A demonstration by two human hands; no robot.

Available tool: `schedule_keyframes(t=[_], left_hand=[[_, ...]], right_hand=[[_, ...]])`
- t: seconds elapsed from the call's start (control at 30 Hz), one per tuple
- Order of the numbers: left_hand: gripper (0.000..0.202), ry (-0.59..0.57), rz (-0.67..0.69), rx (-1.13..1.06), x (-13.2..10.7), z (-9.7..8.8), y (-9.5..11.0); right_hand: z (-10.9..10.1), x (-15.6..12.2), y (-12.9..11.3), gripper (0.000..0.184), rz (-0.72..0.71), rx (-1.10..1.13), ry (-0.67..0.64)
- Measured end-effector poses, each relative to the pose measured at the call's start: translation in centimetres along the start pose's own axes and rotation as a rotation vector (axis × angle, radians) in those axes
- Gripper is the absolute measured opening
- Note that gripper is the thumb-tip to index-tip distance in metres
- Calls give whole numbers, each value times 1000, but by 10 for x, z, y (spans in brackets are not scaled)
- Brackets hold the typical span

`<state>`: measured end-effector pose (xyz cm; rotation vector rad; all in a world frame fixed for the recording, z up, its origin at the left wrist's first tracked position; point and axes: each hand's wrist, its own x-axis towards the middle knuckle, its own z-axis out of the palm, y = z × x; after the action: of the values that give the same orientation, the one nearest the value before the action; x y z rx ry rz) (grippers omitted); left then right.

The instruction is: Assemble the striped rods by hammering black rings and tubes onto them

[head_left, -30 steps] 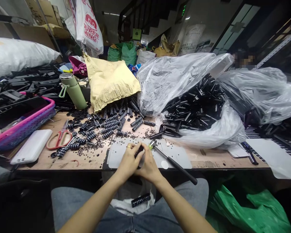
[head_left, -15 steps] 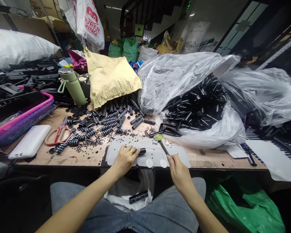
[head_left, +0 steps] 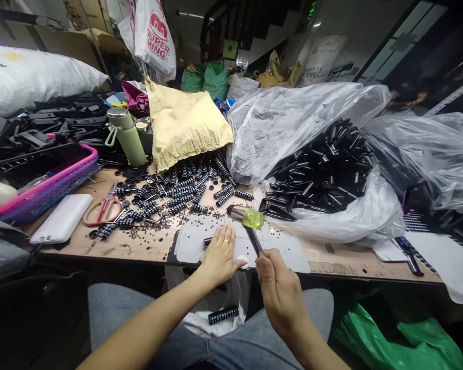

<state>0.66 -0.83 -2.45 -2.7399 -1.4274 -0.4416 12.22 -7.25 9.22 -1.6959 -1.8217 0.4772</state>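
Hammer [head_left: 252, 218], higher now, in right hand [head_left: 281, 288]

A tilted hammer [head_left: 252, 219], one end translucent yellow-green, near a mostly hidden black piece [head_left: 207, 242].

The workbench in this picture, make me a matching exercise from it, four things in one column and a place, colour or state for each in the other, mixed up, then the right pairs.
Column one:
1. Hammer
2. Scissors
3. Flask
4. Black cylinder on the pale sheet

Column two:
A. Pale green, with a looped strap
B. Partly hidden by the left hand
C. Gripped in the right hand
D. Red handles

Right pairs: 1-C, 2-D, 3-A, 4-B.
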Motion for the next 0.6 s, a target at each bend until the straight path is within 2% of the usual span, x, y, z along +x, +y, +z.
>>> schedule_keyframes(t=[0.07, 0.13, 0.2, 0.23, 0.37, 0.47, 0.53, 0.6], left_hand=[[67, -10, 22, -16, 3, 7, -1], [61, -4, 25, -13, 6, 14, -2], [56, 4, 43, -28, 8, 16, -4], [52, 4, 50, -52, 9, 14, -5], [32, -32, -84, -192, 5, -14, -6], [22, -37, -116, -283, 4, -36, -9], [19, 12, -145, -306, 18, -41, -17], [21, 89, -241, -287, 49, -40, -30]], right_hand=[[18, 0, 2, 37, -56, -93, -77], [37, 0, 8, 36, -69, -250, -223], [47, 2, 14, 34, -45, -361, -348], [47, 4, 15, 35, -23, -376, -368], [26, 17, 29, 40, 110, -361, -271], [12, 23, 61, 36, 171, -444, -228], [13, 25, 90, 32, 174, -508, -207], [22, 28, 117, 31, 150, -548, -142]])
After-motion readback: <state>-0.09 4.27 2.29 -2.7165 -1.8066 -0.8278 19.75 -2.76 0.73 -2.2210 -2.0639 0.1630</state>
